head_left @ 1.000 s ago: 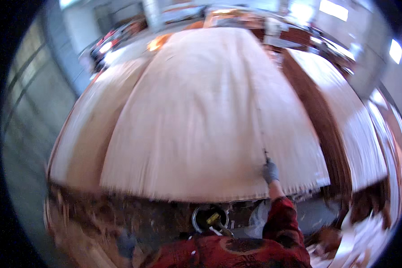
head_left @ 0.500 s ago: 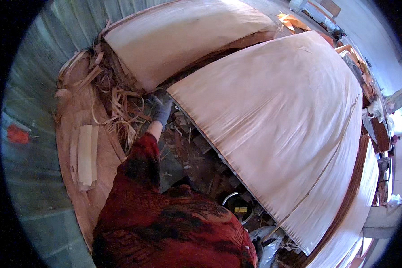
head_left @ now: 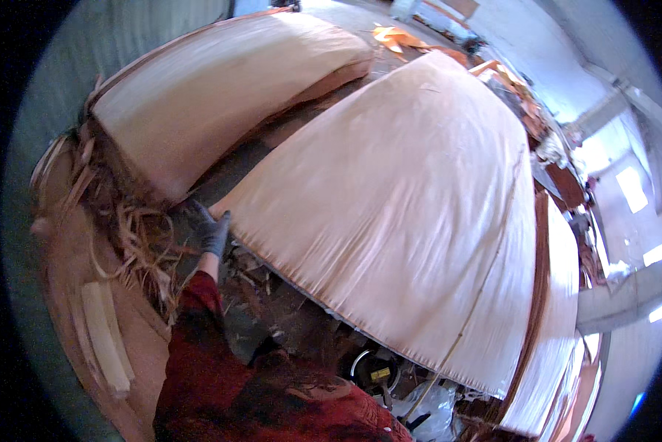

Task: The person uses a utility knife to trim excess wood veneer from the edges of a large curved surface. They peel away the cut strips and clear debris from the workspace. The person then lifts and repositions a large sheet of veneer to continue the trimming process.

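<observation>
At the near left corner of a broad pale sheet (head_left: 390, 199), a grey-gloved left hand (head_left: 214, 234) is reaching out from a red sleeve (head_left: 200, 298). Its thumb and fingers are standing apart at that corner; whether they are pinching it cannot be told. What the right hand is doing cannot be told either. The sheet is spreading across the middle of the view, with a long thin stick (head_left: 481, 287) lying along its right side. Curled strips (head_left: 136, 239) are lying tangled left of the glove.
</observation>
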The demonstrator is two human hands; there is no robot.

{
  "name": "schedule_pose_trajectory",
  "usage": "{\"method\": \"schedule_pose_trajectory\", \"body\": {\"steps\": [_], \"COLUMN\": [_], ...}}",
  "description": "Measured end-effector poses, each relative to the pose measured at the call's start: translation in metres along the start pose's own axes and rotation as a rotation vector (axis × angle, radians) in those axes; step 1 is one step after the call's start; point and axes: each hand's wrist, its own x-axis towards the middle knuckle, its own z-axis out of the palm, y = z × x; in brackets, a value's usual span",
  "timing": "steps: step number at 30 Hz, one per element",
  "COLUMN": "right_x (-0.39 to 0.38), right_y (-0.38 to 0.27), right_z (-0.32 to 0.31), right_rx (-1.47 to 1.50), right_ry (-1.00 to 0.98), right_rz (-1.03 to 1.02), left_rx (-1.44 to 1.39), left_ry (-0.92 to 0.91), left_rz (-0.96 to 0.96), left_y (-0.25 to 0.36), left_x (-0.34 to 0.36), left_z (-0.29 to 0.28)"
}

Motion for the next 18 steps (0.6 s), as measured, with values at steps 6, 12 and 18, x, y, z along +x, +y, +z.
{"method": "schedule_pose_trajectory", "body": {"steps": [6,12,18], "right_x": [-0.021,-0.036,-0.018], "right_y": [0.029,0.02,0.019], "right_z": [-0.024,-0.024,-0.02], "right_rx": [0.124,0.323,-0.036], "right_ry": [0.054,0.062,0.262], "right_rz": [-0.006,0.15,-0.358], "left_rx": [-0.383,-0.529,-0.194], "left_ry": [-0.285,-0.147,-0.358], "left_rz": [-0.096,-0.006,0.03], "left_y": [0.028,0.048,0.106], "left_x": [0.03,0.005,-0.014], "left_z": [-0.026,-0.008,-0.003]}}
